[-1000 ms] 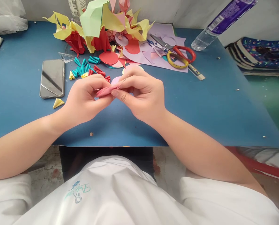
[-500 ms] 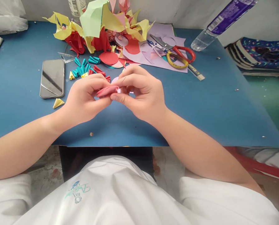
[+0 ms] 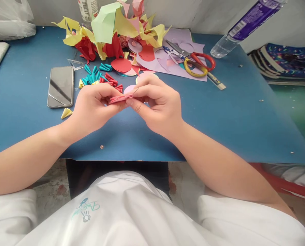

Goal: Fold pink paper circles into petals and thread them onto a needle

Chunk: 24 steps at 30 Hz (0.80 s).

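Note:
A folded pink paper piece [image 3: 118, 98] is held just above the blue table. My left hand [image 3: 95, 106] is closed on its left end, thumb below and fingers behind. At the other end, my right hand [image 3: 159, 104] pinches the paper between thumb and forefinger. A thin dark needle-like tip [image 3: 135, 91] shows by the right forefinger; what it is, I cannot make out for sure. Just behind the hands lie a lilac paper circle [image 3: 129, 89], red rolled paper cones [image 3: 109, 80] and teal rolled paper cones [image 3: 93, 76].
A phone [image 3: 60, 87] and a yellow paper cone [image 3: 66, 113] lie at the left. Paper scraps [image 3: 103, 25] heap up at the back. Scissors [image 3: 193, 58] rest on lilac paper [image 3: 178, 73], near a tilted bottle [image 3: 244, 29].
The pink paper has been turned and now looks flatter, its edge more toward me. The right thumb has slid onto its end. The whole view has shifted slightly.

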{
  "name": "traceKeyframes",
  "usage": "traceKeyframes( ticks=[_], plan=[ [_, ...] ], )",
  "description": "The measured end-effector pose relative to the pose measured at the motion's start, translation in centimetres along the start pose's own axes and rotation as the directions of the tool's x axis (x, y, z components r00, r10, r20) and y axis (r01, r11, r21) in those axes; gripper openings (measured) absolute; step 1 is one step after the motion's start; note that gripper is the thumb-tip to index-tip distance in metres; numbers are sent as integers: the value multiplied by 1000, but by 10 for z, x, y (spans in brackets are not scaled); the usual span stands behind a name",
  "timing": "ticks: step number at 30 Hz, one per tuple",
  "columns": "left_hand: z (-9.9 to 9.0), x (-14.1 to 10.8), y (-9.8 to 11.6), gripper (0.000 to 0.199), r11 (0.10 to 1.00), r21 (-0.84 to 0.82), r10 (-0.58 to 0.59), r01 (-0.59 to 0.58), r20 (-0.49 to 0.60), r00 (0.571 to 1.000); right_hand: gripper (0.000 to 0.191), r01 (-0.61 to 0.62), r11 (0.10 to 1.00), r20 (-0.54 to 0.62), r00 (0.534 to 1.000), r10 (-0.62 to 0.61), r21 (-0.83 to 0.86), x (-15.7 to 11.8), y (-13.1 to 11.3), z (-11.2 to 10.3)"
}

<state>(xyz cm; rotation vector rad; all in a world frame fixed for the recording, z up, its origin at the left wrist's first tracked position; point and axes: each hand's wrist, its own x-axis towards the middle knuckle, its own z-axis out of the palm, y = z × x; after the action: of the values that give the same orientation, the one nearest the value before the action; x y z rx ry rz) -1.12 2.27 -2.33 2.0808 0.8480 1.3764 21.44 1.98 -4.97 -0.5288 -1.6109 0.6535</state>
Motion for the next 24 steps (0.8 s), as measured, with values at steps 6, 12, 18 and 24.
traceKeyframes(
  ticks=[6,12,18,24],
  plan=[
    [1,-1,-1,19,997,67,42,-41,-9,999,25,-48,998,26,999,47,34,1,-4,-3],
    [-1,-3,5,18,987,147,52,-62,72,996,17,-79,996,16,997,78,31,3,-5,-4],
    [2,-3,1,13,983,100,151,-155,43,988,16,-64,994,38,997,61,83,4,-5,-4],
    [4,-4,2,16,985,77,152,-154,31,988,21,-22,995,38,999,18,99,3,-5,-4]
  ],
)
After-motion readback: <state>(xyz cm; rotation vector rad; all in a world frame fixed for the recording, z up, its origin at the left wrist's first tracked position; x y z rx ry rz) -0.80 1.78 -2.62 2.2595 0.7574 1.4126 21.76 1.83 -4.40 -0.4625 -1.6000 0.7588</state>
